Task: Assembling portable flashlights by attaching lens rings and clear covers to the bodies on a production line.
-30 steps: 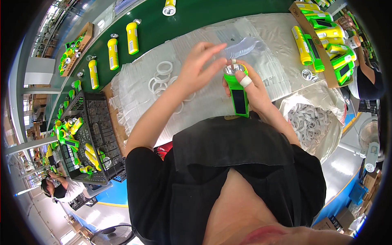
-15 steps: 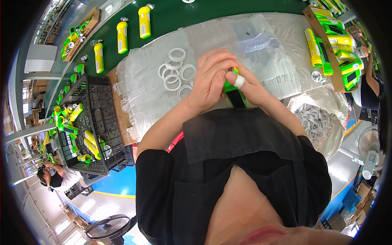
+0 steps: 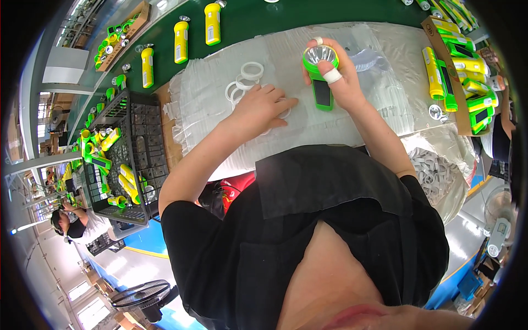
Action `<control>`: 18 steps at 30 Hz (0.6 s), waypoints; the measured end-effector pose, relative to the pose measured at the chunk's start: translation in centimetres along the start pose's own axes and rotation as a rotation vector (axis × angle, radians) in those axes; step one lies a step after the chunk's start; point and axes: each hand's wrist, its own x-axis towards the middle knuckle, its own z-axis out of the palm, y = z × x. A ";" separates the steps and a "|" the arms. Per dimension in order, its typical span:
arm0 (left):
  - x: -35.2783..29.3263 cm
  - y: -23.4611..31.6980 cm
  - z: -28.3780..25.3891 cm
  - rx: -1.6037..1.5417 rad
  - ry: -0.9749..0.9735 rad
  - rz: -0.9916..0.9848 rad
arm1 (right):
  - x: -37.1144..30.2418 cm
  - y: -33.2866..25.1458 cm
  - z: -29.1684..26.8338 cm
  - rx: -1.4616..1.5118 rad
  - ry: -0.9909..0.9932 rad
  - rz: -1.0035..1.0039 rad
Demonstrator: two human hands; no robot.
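My right hand point(image 3: 344, 82), with white tape on its thumb and one finger, is wrapped round the head of a green flashlight point(image 3: 323, 96). The flashlight's shiny reflector faces up, and a dark panel lies along its body. My left hand point(image 3: 263, 110) is spread low over several white plastic rings point(image 3: 252, 70) on the covered worktop. Some rings are partly hidden under its fingers; whether it touches one I cannot tell. Right behind my right hand is a fanned row of clear round discs point(image 3: 371, 59).
Yellow flashlights point(image 3: 181, 43) lie on the green surface beyond. At left stands a black crate point(image 3: 144, 148) of flashlight parts; at right, a cardboard box point(image 3: 461, 104) of yellow-green flashlights. A bag of white rings point(image 3: 434, 170) sits near my right elbow. Other people are in the background.
My hands have come apart from being clasped over the flashlight. The right has lifted it up and away, baring the reflector; the left has moved left onto the rings.
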 end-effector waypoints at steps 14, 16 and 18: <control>4.5 0.0 -4.5 -0.868 0.824 0.055 | 0.2 0.9 0.0 0.061 -0.010 0.000; 5.0 1.1 -5.7 -0.427 0.813 0.072 | 0.3 0.9 0.3 0.045 0.026 -0.003; 5.4 1.1 -5.3 -0.409 0.786 0.055 | 0.3 1.1 0.2 0.045 -0.002 -0.034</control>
